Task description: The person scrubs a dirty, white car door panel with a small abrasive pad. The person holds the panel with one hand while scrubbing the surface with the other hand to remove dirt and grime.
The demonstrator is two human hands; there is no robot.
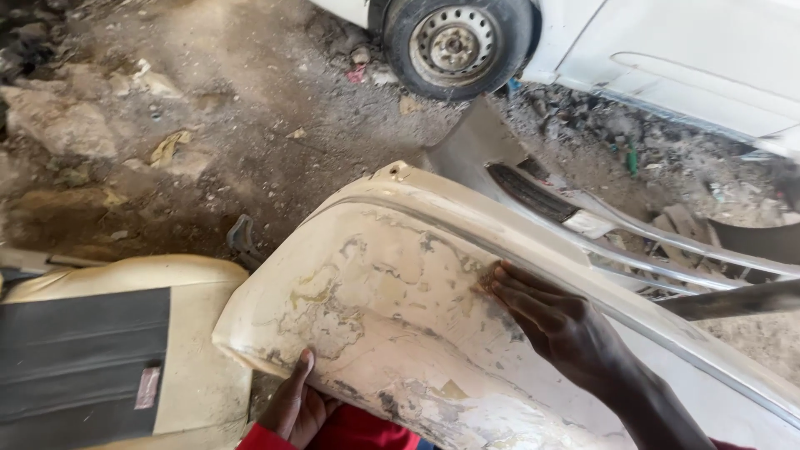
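Observation:
A cream car bumper (392, 292) with patchy, flaking filler and paint lies tilted across my lap. My left hand (293, 406) grips its lower edge from underneath, thumb on the outer face. My right hand (546, 317) presses flat on the bumper's upper surface just below a long groove, with a small brownish piece, maybe sandpaper (490, 279), under the fingertips; what it is stays unclear. My red sleeve shows at the bottom.
A cream and dark grey car seat (100, 350) lies at the lower left. A white car with a steel wheel (454, 43) stands at the top. Another bumper part with trim strips (583, 217) lies behind. Dirt ground holds stones and litter.

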